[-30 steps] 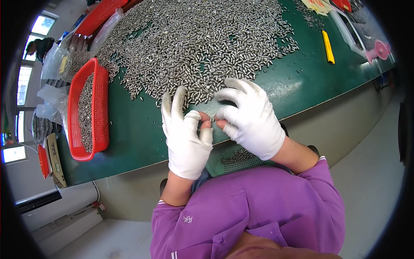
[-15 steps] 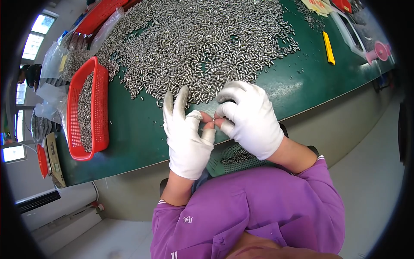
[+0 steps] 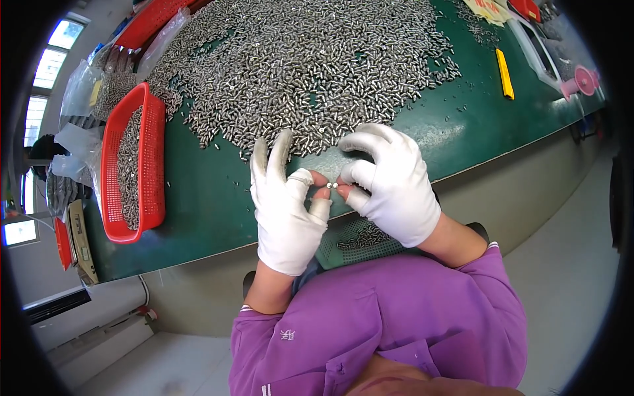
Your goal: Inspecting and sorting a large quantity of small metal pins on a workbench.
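Note:
My left hand (image 3: pixel 284 214), in a white glove with bare thumb and index tips, pinches a small metal pin (image 3: pixel 329 186) end-on to view. Right beside it, my right hand (image 3: pixel 399 191), gloved the same way, holds a second metal pin (image 3: pixel 335 185) between thumb and index finger. The two shiny round ends are side by side; whether they touch I cannot tell. Both hands are just above the green table (image 3: pixel 218 218), close to its front edge. Beyond my fingers spreads a big heap of small metal pins (image 3: pixel 310 79).
On the left stands a red basket (image 3: pixel 155 165) partly filled with pins, with a scale (image 3: pixel 82 241) near the table's corner. A green basket (image 3: pixel 330 254) with pins sits below the front edge. To the right are a yellow knife-like tool (image 3: pixel 504 74) and a pink round object (image 3: pixel 584 80).
My right hand has shifted slightly right, away from the left. Two round pin ends now show between the fingertips, where before only a small glint was visible.

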A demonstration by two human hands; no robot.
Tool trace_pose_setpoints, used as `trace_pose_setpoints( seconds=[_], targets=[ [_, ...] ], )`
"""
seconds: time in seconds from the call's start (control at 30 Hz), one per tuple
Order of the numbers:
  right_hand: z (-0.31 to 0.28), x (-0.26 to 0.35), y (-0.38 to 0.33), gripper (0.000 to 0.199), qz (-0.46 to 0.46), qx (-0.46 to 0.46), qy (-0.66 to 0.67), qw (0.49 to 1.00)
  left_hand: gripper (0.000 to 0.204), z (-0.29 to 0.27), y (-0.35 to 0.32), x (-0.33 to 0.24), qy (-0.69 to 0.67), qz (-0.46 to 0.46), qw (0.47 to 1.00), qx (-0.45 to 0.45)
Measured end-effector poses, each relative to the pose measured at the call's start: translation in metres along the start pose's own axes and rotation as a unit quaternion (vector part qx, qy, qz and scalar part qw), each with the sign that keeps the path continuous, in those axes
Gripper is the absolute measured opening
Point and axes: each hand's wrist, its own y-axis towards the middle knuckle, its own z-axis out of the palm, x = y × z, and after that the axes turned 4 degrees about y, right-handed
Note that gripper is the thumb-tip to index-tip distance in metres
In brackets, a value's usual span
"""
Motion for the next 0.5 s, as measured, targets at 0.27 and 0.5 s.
trace_pose_setpoints(
  seconds=[0.27,0.5],
  targets=[
    [-0.001,0.0,0.0,0.011,-0.045,0.005,-0.009,0.999,0.014,-0.006,0.0,0.001,-0.043,0.031,0.997,0.048],
    [-0.016,-0.015,-0.003,0.016,-0.027,-0.023,-0.046,0.998,0.02,-0.019,-0.002,0.009,-0.117,0.07,0.988,0.077]
  ],
)
